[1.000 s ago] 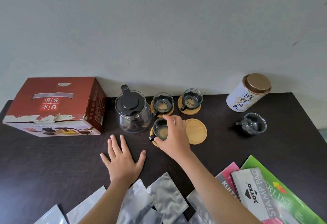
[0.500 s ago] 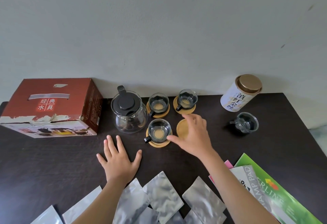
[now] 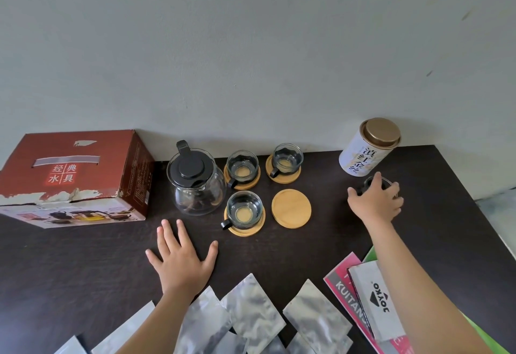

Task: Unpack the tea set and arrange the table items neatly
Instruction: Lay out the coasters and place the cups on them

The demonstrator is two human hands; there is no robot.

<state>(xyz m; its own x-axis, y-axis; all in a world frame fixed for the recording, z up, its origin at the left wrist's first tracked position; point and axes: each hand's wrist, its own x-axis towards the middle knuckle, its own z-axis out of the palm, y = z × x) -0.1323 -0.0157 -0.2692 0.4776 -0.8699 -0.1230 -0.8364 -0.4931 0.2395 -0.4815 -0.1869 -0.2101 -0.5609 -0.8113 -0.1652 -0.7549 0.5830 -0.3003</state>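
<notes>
glass cup (image 3: pixel 375 183) upright under right hand (image 3: pixel 375 202), grip wrapping rim; left hand (image 3: pixel 183 258) flat, fingers spread.

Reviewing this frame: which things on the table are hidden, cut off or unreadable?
- Fourth glass cup, head view: the right hand covers most of it, so whether the fingers grip it is unclear.
- Foil pouches: bottom edge and the left arm cut several off; their count is uncertain.
- Green sheet: under the right arm and the stamp pad pack, printing unseen.
- Red box: left edge crops it; small side print unreadable.
</notes>
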